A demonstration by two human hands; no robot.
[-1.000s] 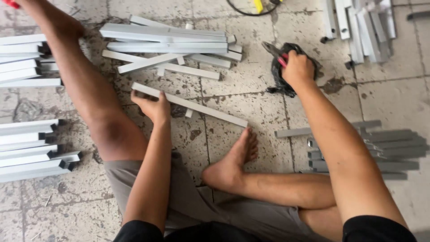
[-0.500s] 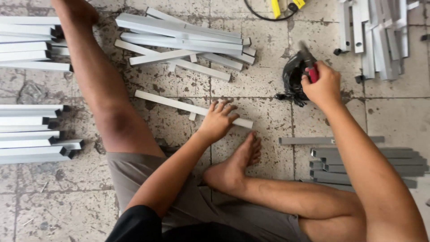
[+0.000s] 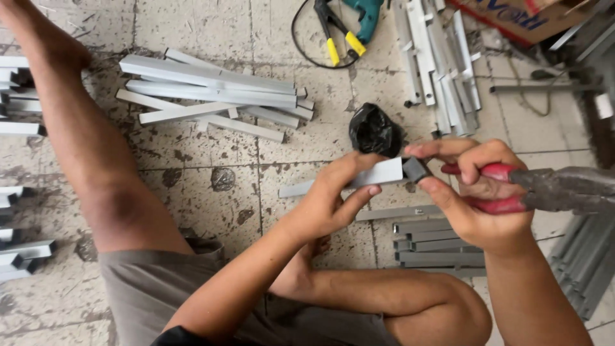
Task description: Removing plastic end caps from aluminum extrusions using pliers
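The left hand (image 3: 333, 202) is closed in a pinch on a short grey aluminium bar (image 3: 349, 181), thumb under and fingers over, holding it lifted off the tiled floor (image 3: 192, 173) in front of the body. A second ago that same bar lay flat on the tiles with the left palm resting on it — now it is raised and turned so its far end meets the right hand (image 3: 477, 198). The right hand grips red-handled pliers (image 3: 544, 190) against the palm with its lower fingers, while its thumb and forefinger press a small dark end cap (image 3: 416, 169) against the tip of the bar; before, this hand was reaching at the black plastic bag (image 3: 375, 131), which now sits alone just beyond the bar. So the cap appears to have come from the bag, and the work has moved from fetching to fitting. Below the right hand a stack of grey channel pieces (image 3: 439, 243) lies by the bent knee. Farther out, a loose pile of longer bars (image 3: 211, 96) lies toward the floor's far side, more white pieces (image 3: 439, 64) lie far right, and a teal drill (image 3: 365, 16) with yellow-handled cutters (image 3: 336, 38) rests at the far edge.
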